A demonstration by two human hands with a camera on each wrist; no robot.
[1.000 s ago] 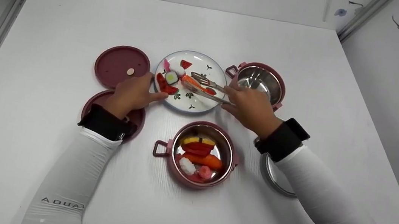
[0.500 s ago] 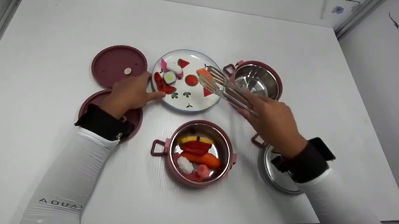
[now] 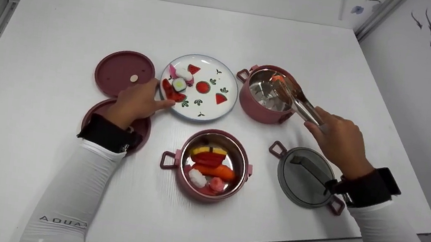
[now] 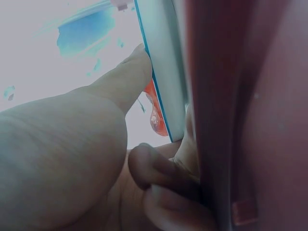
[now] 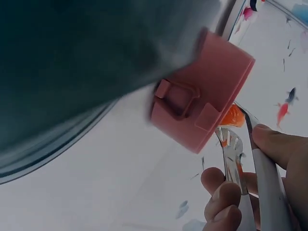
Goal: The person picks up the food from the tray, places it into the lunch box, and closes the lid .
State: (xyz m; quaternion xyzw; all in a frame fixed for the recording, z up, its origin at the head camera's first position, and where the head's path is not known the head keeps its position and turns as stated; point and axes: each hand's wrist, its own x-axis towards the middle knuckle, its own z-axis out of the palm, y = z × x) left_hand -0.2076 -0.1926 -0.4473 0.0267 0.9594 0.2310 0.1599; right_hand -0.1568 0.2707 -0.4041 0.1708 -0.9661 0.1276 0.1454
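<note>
My left hand (image 3: 135, 102) holds the left rim of a white plate (image 3: 210, 110), thumb over the edge and fingers at its outer side. On the plate's left lie a sushi roll (image 3: 179, 85), a white-and-pink piece (image 3: 184, 75) and a red piece (image 3: 169, 89), all toy-like. With my right hand (image 3: 340, 142) I grip metal tongs (image 3: 308, 112), their tips inside the back pink pot (image 3: 262, 109). An orange food piece (image 5: 233, 116) is at the tong tips, over the pot's opening. The right wrist view shows fingers and thumb around both tong arms.
A second pink pot (image 3: 180, 180) in front holds several toy foods, among them an orange piece (image 3: 215, 171). Two dark red lids (image 3: 123, 64) lie at left, partly under my left arm. A grey round lid (image 3: 302, 181) with red handles lies at right.
My right hand has carried the tongs and orange piece rightward from the plate into the back pot, uncovering the grey lid. My left hand has stayed at the plate's rim.
</note>
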